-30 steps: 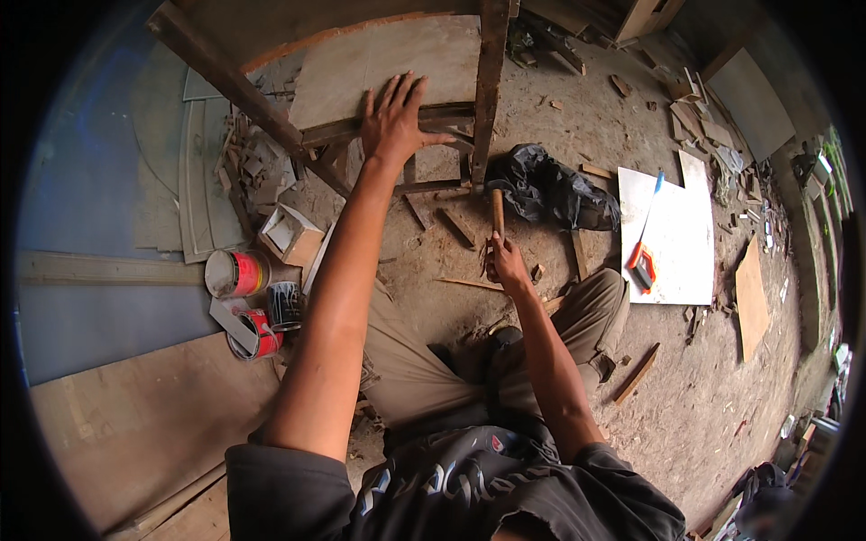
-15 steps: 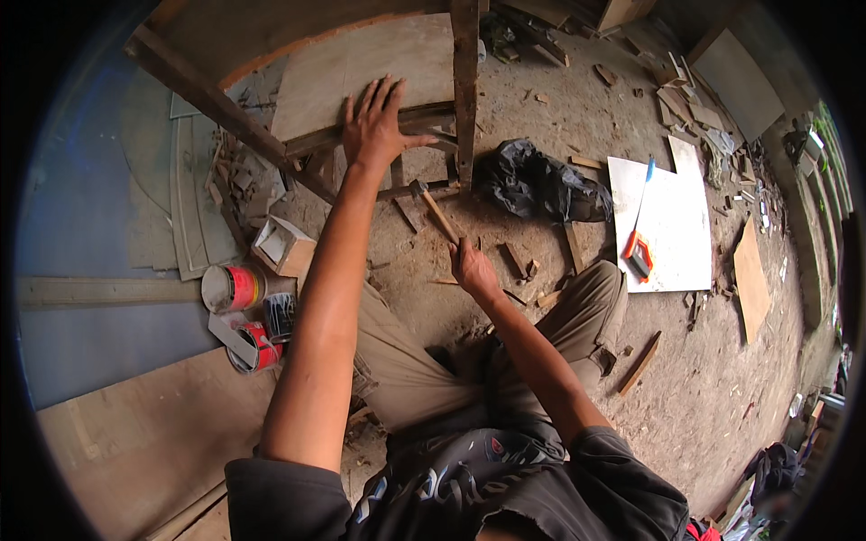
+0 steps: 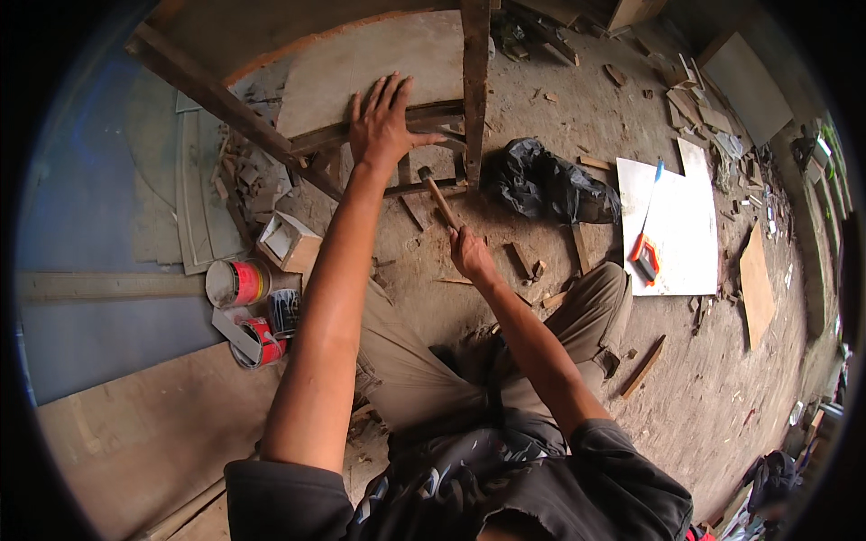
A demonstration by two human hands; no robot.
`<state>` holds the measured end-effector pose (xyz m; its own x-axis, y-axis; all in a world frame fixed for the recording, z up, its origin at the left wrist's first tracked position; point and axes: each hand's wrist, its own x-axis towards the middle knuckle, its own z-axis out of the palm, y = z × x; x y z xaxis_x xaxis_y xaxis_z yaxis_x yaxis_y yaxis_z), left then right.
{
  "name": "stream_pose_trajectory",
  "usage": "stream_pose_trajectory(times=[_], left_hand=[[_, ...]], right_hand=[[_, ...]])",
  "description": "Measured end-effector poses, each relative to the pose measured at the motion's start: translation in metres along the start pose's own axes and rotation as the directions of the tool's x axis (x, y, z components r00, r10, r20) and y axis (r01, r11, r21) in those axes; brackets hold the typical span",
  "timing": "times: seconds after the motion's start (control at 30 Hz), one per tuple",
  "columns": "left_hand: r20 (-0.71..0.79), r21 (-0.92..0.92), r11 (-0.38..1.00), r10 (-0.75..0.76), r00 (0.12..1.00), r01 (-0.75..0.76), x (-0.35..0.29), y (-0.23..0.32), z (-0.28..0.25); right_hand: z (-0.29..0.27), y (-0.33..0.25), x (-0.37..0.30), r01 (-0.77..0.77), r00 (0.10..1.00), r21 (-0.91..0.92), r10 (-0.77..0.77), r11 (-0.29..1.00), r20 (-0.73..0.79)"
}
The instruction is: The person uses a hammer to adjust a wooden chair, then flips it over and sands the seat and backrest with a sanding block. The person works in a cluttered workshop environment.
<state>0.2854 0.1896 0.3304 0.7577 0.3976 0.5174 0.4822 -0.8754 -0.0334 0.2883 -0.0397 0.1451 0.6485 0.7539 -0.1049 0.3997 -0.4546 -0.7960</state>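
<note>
My left hand lies with fingers spread on the front edge of a pale wooden board, which rests within a dark wooden frame. My right hand is closed round the wooden handle of a hammer. The hammer's dark head is up by the lower rail of the frame; whether it touches the wood I cannot tell. A black plastic bag lies to the right of the frame.
A handsaw with an orange handle lies on a white board to the right. Paint cans and an open box stand at my left. Wood scraps are strewn over the dirt floor.
The view has shifted slightly, so most things sit a little further right. My left hand stays spread on the board, and the hammer remains in my right hand close to the frame.
</note>
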Motion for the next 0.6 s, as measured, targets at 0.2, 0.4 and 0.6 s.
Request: stream_pose_trajectory(times=[0.2, 0.4, 0.6], left_hand=[[-0.099, 0.011, 0.999, 0.046, 0.994, -0.045, 0.002, 0.0, -0.001], [-0.084, 0.024, 0.999, 0.043, 0.996, -0.041, 0.003, 0.002, -0.004], [0.001, 0.016, 1.0, 0.01, 1.0, -0.01, 0.002, 0.0, -0.001]], right_hand=[[0.021, -0.013, 0.003, -0.044, 0.998, -0.015, 0.045, 0.999, 0.049], [0.037, -0.022, 0.012, 0.137, 0.987, 0.009, -0.135, 0.991, -0.086], [0.026, -0.022, 0.01, 0.05, 0.998, 0.012, -0.05, 0.999, 0.023]])
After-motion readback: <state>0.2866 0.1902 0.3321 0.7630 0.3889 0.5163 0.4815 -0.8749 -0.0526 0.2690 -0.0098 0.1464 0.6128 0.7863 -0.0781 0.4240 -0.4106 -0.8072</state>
